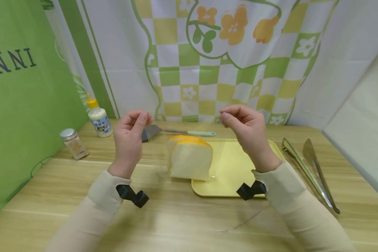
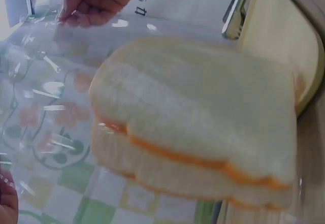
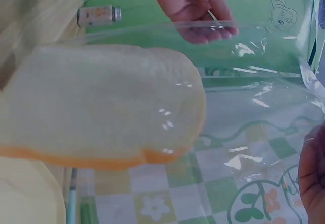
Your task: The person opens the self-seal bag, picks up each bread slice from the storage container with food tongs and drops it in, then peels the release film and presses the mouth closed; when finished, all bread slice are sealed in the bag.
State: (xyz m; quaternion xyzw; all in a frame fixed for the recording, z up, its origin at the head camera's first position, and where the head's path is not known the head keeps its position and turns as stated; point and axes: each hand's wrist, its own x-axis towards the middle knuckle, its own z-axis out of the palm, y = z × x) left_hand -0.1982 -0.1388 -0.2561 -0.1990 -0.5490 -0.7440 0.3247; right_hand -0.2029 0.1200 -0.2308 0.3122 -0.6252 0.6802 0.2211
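Note:
Slices of white bread (image 1: 192,159) with orange-brown crusts sit inside a clear plastic bag (image 3: 259,94), seen edge to edge in both wrist views. My left hand (image 1: 129,136) pinches the bag's upper left with thumb and fingers. On the other side my right hand (image 1: 247,131) pinches its upper right, so the film stretches between the two. The bread hangs low in the bag, in front of the yellow tray's (image 1: 233,190) left part; whether it touches the tray I cannot tell. Glare on the film shows in the left wrist view, where the bread (image 2: 193,107) is nearest.
A spatula (image 1: 201,133) with a pale green handle lies behind the bread. Left of it stand a squeeze bottle (image 1: 100,122) with a yellow cap and a leaning shaker jar (image 1: 75,145). Tongs (image 1: 305,171) and a metal spreader (image 1: 318,168) lie right of the tray.

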